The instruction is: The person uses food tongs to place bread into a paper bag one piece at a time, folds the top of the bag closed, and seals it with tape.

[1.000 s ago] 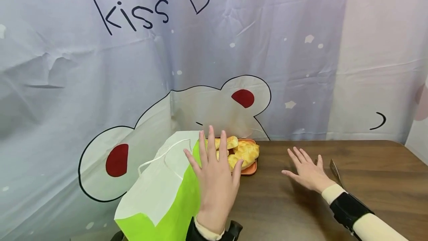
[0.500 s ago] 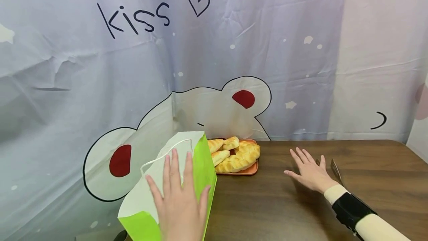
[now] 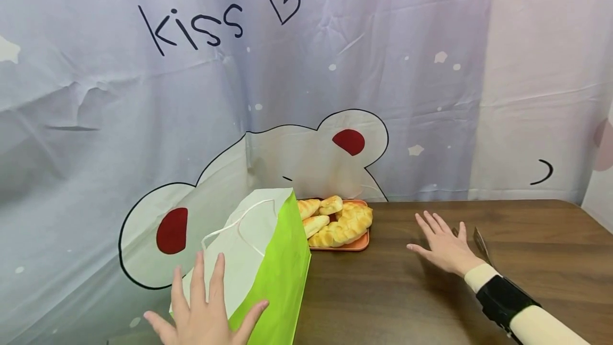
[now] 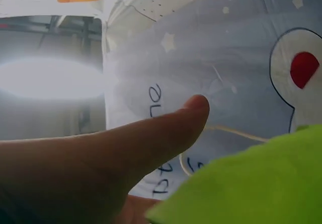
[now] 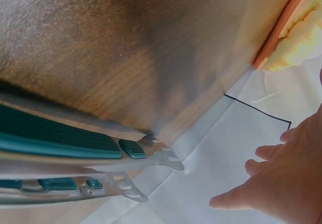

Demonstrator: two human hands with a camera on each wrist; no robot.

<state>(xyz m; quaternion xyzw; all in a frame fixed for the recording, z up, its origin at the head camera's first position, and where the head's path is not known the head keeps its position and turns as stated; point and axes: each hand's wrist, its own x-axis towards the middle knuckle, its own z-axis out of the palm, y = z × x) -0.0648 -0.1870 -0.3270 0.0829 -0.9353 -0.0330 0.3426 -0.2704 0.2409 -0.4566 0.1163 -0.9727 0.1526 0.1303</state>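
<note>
My left hand [image 3: 203, 307], fingers spread, is in front of the near side of a lime green paper bag [image 3: 282, 270] in the head view. The bag has a white top face and a white cord handle [image 3: 239, 221]. In the left wrist view the thumb stands out straight beside the green bag [image 4: 256, 178]. Over the table my right hand [image 3: 442, 246] has its fingers spread and holds nothing. Right beside it lie metal tongs [image 3: 481, 244], partly hidden by the hand and forearm; the right wrist view shows their teal grips [image 5: 60, 133].
Behind the bag, an orange tray [image 3: 361, 245] holds several breads, among them a large ring-shaped loaf [image 3: 354, 222]. The brown wooden table [image 3: 373, 292] meets a printed cloth backdrop [image 3: 407, 79] at its far edge. The bag hides the tray's left part.
My left hand has moved left and down, from in front of the tray and the bag's right side to the bag's near left. The right hand, tongs and breads stay as they were.
</note>
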